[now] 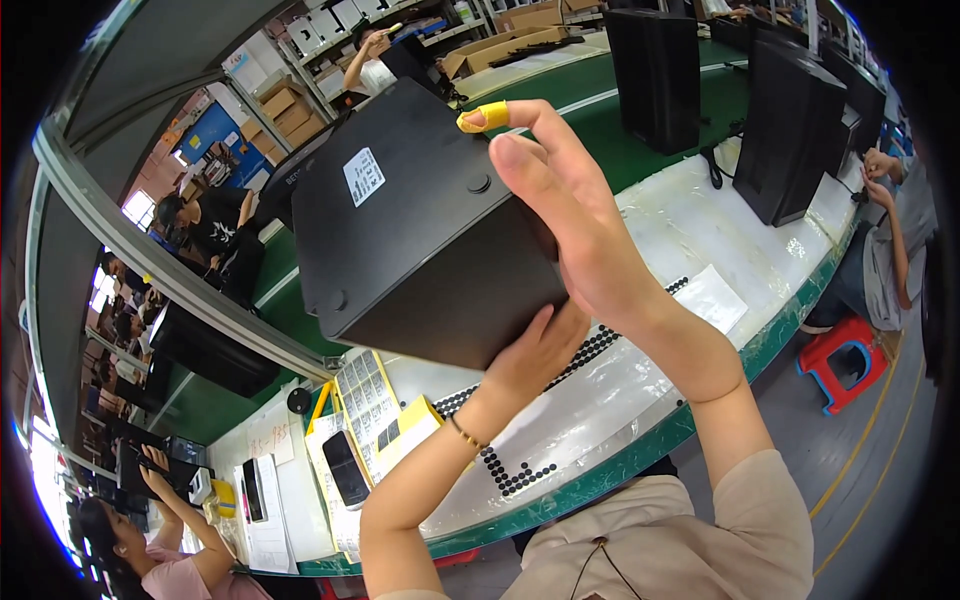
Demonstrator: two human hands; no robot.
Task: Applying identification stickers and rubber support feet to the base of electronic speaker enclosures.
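Observation:
A large black box-shaped cabinet (400, 210) is tilted up in front of me, its end face showing. On that face are a white label (364, 177) and small round black feet (480, 183) near the corners. My left hand (540, 350) supports the lower side with its fingers against the panel; a beaded bracelet circles the wrist. My right hand (575, 195) is at the right edge, thumb and index finger bent over the end face near a corner, its other fingers hidden. A yellow finger cover (485, 118) wraps the index finger.
Rows of black round pads (515, 476) lie on the plastic-covered bench (590, 425). Label sheets (368, 400) and a phone (346, 468) lie at left. More black cabinets (790, 135) stand at right. Co-workers sit on both sides; a red stool (845, 365) stands on the floor.

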